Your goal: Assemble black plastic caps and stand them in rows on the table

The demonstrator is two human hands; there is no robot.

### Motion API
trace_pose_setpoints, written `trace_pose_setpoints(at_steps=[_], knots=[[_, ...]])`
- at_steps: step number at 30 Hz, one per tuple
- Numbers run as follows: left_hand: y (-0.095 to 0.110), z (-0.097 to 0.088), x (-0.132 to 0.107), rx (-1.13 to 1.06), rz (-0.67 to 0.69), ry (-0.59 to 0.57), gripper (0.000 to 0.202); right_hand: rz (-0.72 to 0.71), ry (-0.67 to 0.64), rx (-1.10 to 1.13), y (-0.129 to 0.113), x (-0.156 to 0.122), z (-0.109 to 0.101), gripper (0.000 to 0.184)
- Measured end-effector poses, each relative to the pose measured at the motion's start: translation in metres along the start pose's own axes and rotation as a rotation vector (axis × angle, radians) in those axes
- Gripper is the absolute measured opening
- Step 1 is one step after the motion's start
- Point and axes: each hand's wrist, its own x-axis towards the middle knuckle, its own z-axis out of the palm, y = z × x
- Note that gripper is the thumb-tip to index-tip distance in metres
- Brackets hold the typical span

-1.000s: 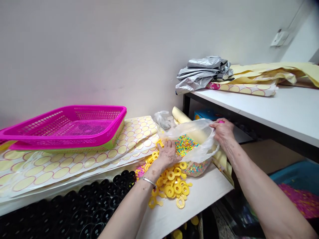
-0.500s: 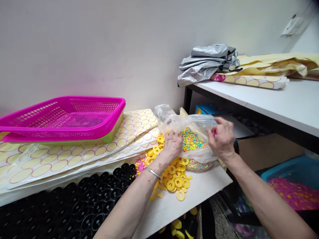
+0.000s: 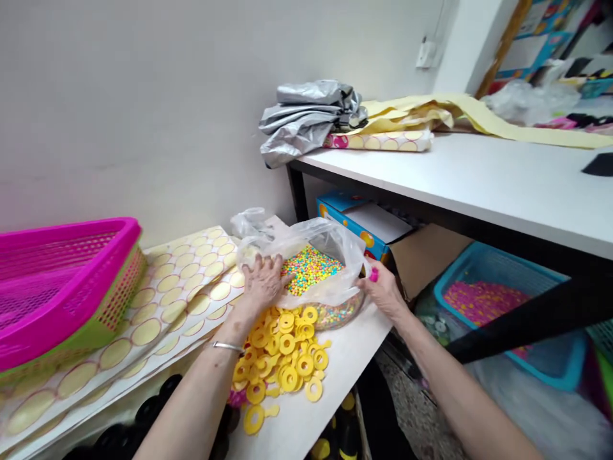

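A clear plastic bag (image 3: 330,239) full of small multicoloured beads (image 3: 309,268) lies open on a white board (image 3: 335,390). My left hand (image 3: 261,284) grips the bag's left rim, fingers curled over the plastic. My right hand (image 3: 380,291) pinches the bag's right edge together with a small pink piece (image 3: 373,275). A heap of yellow plastic rings (image 3: 282,354) lies just in front of the bag, under my left wrist with its metal bangle (image 3: 227,347).
Sheets of round yellow stickers (image 3: 158,306) lie at left under a pink basket (image 3: 57,281) stacked on a green one. A white table (image 3: 479,179) carries grey bags (image 3: 306,115) and yellow paper. Beneath it stand a blue box (image 3: 357,220) and a blue bin of pink pieces (image 3: 483,300).
The view has swung right and down. My right hand dropped from the bag's upper rim to its lower right edge. My left hand stayed on the left rim.
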Motion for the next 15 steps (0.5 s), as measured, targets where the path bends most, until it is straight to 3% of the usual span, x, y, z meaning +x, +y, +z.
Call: trace_pose_setpoints(at_steps=[3, 5, 8, 9, 10, 12, 14, 15], knots=[[0.005, -0.011, -0.001, 0.005, 0.043, 0.026, 0.046, -0.012, -0.044, -0.024, -0.018, 0.009, 0.026, 0.04], [0.012, -0.025, -0.001, -0.019, 0.076, 0.187, 0.039, -0.038, -0.068, -0.067, -0.036, 0.009, 0.043, 0.021], [0.026, -0.047, 0.005, -0.079, 0.205, 0.442, 0.052, -0.13, -0.214, -0.124, -0.064, -0.007, 0.061, 0.011], [0.03, -0.052, 0.009, -0.088, 0.293, 0.421, 0.054, -0.158, -0.267, -0.138, -0.071, -0.014, 0.064, 0.013], [0.033, -0.055, 0.013, -0.085, 0.394, 0.329, 0.053, -0.177, -0.309, -0.15, -0.076, -0.021, 0.065, 0.014], [0.035, -0.054, 0.021, -0.055, 0.53, 0.073, 0.043, -0.205, -0.344, -0.195, -0.079, -0.035, 0.059, 0.012], [0.028, -0.047, 0.024, -0.039, 0.534, -0.062, 0.035, -0.24, -0.271, -0.253, -0.077, -0.047, 0.042, 0.01], [0.023, -0.041, 0.024, -0.055, 0.493, -0.034, 0.034, -0.262, -0.209, -0.274, -0.076, -0.053, 0.029, 0.019]])
